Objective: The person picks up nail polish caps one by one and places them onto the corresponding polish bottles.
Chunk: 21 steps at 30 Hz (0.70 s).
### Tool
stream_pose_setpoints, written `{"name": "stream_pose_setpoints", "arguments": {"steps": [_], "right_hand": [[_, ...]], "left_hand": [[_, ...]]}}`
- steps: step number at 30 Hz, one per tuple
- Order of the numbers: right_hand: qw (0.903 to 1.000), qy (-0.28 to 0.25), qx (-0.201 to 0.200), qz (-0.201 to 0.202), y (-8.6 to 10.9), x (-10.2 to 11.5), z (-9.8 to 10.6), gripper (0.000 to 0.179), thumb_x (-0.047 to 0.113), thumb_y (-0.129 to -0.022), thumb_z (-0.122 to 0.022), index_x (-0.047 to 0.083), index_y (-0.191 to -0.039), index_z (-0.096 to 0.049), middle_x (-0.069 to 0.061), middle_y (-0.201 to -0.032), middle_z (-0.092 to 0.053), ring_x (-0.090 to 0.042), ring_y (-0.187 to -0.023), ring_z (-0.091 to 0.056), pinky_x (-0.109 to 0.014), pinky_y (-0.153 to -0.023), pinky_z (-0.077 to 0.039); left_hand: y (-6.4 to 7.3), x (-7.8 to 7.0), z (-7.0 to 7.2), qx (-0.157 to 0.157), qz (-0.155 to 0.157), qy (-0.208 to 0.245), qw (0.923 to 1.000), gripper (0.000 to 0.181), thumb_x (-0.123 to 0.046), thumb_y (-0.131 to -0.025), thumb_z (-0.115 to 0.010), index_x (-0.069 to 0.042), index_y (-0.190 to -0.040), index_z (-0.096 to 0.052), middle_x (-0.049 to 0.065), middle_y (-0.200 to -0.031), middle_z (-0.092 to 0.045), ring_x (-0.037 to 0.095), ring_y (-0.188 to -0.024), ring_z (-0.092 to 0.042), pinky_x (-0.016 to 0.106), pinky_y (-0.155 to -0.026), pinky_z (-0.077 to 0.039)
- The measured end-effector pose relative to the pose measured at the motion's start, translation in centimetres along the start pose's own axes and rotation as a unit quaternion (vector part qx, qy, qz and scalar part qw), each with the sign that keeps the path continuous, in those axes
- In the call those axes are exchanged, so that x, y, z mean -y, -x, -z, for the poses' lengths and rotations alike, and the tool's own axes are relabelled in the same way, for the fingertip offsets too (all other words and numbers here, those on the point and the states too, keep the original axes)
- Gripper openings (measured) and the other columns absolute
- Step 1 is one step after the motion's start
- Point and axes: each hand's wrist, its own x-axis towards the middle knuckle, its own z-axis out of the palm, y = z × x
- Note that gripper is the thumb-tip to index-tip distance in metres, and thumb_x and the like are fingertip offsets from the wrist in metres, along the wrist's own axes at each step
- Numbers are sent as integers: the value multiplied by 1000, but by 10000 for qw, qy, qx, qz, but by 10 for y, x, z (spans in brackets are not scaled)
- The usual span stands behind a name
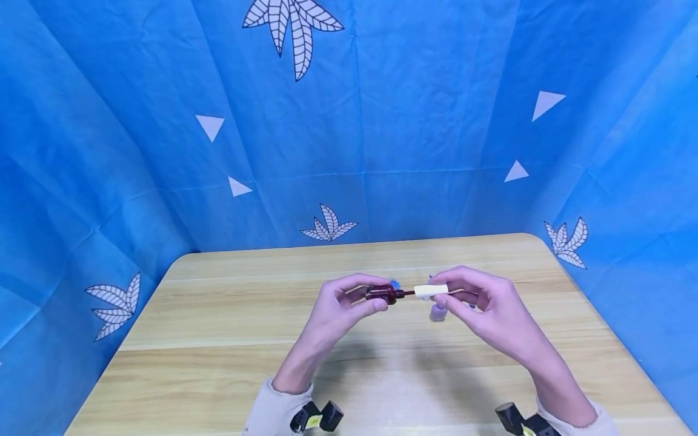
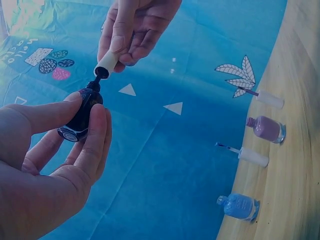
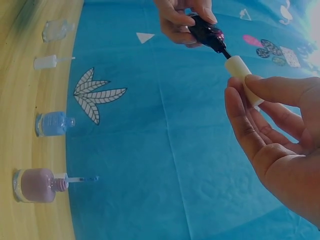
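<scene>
My left hand (image 1: 339, 312) holds a dark red nail polish bottle (image 1: 380, 293) tilted on its side above the table, its neck toward the right. Between my right thumb and fingers is a white brush cap (image 1: 432, 290), pinched by the right hand (image 1: 493, 309). A dark brush stem (image 3: 226, 53) runs from the cap into the bottle's neck, so the brush tip is hidden. Cap and bottle stand slightly apart, with part of the stem bare between them. In the left wrist view the bottle's base (image 2: 71, 135) faces the camera.
On the wooden table (image 1: 218, 327) stand opened polish bottles: a purple one (image 2: 266, 129), a blue one (image 2: 239, 207) and a clear one (image 3: 56, 31). White brush caps (image 2: 254, 157) stand among them, brushes upward. A blue patterned cloth (image 1: 414, 121) hangs behind the table.
</scene>
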Motion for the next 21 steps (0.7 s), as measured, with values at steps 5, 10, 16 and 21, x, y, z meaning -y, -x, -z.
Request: {"name": "stream_pose_setpoints", "arguments": {"steps": [5, 10, 16, 21], "right_hand": [[10000, 42, -53, -68, 1, -1, 0, 29, -5, -91, -74, 7, -117, -71, -3, -102, -74, -23, -88, -76, -27, -85, -61], [9999, 39, -83, -105, 2, -2, -1, 27, -3, -91, -75, 5, -116, -71, -3, -104, -74, -23, -89, -75, -29, -86, -60], [9996, 66, -107, -241, 1, -2, 0, 24, 1, -92, -76, 6, -115, -71, -2, -103, -74, -20, -88, -75, -27, -86, -60], [9991, -180, 28, -388, 0, -1, -3, 19, 4, -95, -73, 8, -113, -71, -8, -95, -74, -21, -77, -75, -30, -81, -63]], "left_hand": [[0, 0, -2, 24, 7, -7, 10000, 34, 5, -89, -76, 5, -122, -70, 26, -128, -65, 31, -113, -69, 42, -96, -58], [-1, 0, -4, 56, -9, -14, 10000, 34, 5, -89, -76, 6, -122, -69, 27, -127, -65, 31, -112, -69, 42, -95, -58], [-1, 0, -5, 73, -42, -12, 10000, 35, 5, -90, -75, 7, -123, -68, 21, -124, -68, 33, -111, -70, 43, -95, -58], [0, -2, -5, 54, -4, 20, 10000, 35, 4, -90, -76, 7, -124, -68, 20, -123, -69, 33, -111, -70, 43, -96, -58]]}}
